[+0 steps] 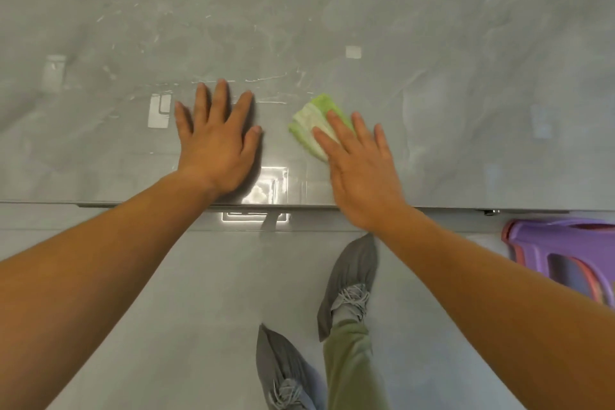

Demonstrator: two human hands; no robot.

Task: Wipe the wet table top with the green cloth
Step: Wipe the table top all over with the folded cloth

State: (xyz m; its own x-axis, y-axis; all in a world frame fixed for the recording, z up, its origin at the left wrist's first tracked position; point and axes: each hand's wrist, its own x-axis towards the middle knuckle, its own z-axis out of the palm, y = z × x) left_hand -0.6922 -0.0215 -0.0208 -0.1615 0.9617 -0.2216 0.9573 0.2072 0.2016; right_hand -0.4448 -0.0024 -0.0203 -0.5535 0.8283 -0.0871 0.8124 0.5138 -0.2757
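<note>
— Looking down from the head camera, what do you see on the grey, glossy, marble-patterned table top?

— Both bare hands lie on it, near the front edge. The left hand is flat, palm down, fingers spread apart, and it holds nothing. The right hand is also flat, fingers stretched and a little apart, pressing on the small folded light-green cloth.

— Where is the cloth exactly?

— It lies on the table, under the right fingers, and it sticks out toward 11 o'clock from this hand. From the left hand it is at 3 o'clock, near but not touching.

— Is the table wet?

— Thin shiny streaks and drops show at 12 o'clock from the left hand, and bright square reflections of lamps between the two wrists.

— And below the table edge?

— A pale grey floor, two grey laced shoes, an olive-green trouser leg, and at 4 o'clock from the right hand a purple plastic stool with a pink rim, partly cut by the frame.
</note>
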